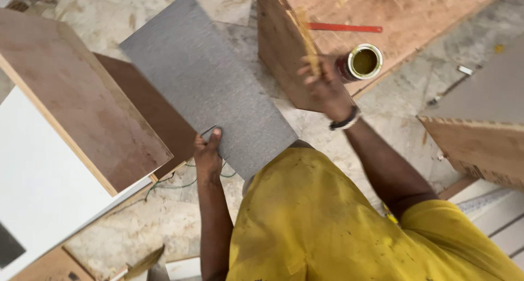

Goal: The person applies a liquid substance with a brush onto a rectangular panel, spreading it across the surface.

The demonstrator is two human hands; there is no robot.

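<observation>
Head view: your left hand (pixel 208 151) pinches the grey laminate sheet (pixel 204 82) by its near edge to steady it; your right hand (pixel 325 84) grips a glue-smeared stick (pixel 309 43) beside the open tin (pixel 361 63).

You have one view only, from the camera worn on your head. It looks steeply down past your yellow shirt (pixel 327 226) onto the floor (pixel 164 215), so your own torso fills the lower frame at close range. Both forearms extend away from the lens toward the top of the frame. Boards lie farther off along the upper and side edges. No second view exists to overlap with it.
</observation>
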